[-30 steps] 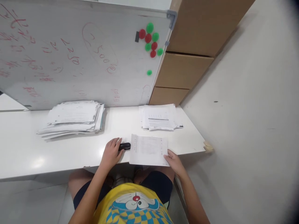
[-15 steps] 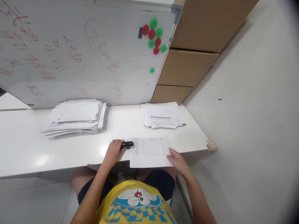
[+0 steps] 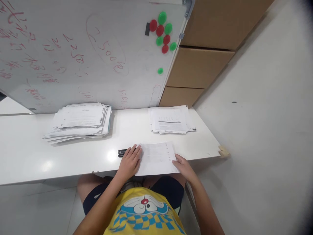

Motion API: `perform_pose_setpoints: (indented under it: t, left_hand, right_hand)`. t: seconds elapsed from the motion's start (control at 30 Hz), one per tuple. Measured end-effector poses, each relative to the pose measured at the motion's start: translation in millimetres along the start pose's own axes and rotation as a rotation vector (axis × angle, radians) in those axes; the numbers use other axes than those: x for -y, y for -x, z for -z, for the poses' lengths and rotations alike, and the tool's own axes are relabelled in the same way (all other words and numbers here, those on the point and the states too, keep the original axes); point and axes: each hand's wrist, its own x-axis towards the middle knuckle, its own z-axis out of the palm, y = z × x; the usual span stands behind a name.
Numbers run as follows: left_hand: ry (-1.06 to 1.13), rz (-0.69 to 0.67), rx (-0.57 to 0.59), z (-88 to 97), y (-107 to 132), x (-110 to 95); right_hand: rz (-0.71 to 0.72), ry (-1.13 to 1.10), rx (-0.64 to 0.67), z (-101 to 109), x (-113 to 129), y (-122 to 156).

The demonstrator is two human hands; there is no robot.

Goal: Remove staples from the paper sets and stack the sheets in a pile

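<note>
A printed sheet of paper [image 3: 158,158] lies at the near edge of the white table [image 3: 73,156]. My left hand [image 3: 130,160] rests flat on the sheet's left edge, fingers stretched out. A small black stapler [image 3: 121,152] lies on the table just left of those fingers, apart from them. My right hand [image 3: 184,167] pinches the sheet's lower right corner, thumb on top.
A thick, untidy stack of papers [image 3: 79,122] sits at the back left, a smaller stack [image 3: 170,123] at the back right. A whiteboard [image 3: 85,52] with red writing and red and green magnets [image 3: 162,31] stands behind. Cardboard boxes [image 3: 198,67] are stacked beside it.
My left hand let go of the black stapler and moved right onto the sheet's left edge. The stapler now lies to the left of that hand. The right hand stays at the corner.
</note>
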Motion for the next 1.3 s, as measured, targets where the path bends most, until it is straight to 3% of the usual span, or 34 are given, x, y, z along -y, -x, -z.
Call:
perform_pose_setpoints:
  t: [0.33, 0.53, 0.63, 0.77, 0.9, 1.07, 1.17, 1.3]
  left_hand:
    - [0.077, 0.06, -0.055, -12.0, -1.4, -3.5]
    - [0.067, 0.049, -0.086, -11.7, 2.2, -3.2]
    - [0.073, 0.068, -0.113, -11.5, 3.6, -5.1]
    - [0.052, 0.069, -0.137, -11.3, 4.5, -5.0]
    - [0.036, 0.051, -0.143, -13.4, 5.2, -5.6]
    - [0.032, 0.095, -0.219, -10.6, 9.2, -5.9]
    - [-0.024, 0.173, -0.288, 9.7, 7.2, 26.1]
    - [-0.202, 0.42, -0.312, 56.3, -11.5, 122.6]
  right_hand:
    - [-0.031, -0.017, -0.028, -3.6, 5.7, -7.8]
    - [0.074, 0.023, -0.119, 9.3, 13.7, -13.4]
    - [0.148, 0.079, -0.291, 35.9, 28.9, -40.1]
    - [0.211, 0.268, -0.481, 69.7, 51.3, -103.5]
    - [0.226, 0.446, -0.607, 76.4, 59.5, -158.1]
    - [0.336, 0.677, -0.681, 77.8, 42.6, -179.3]
    - [0.435, 0.721, -0.812, 83.4, 20.9, -171.9]
    - [0.46, 0.493, -0.942, 80.1, -7.2, -146.9]
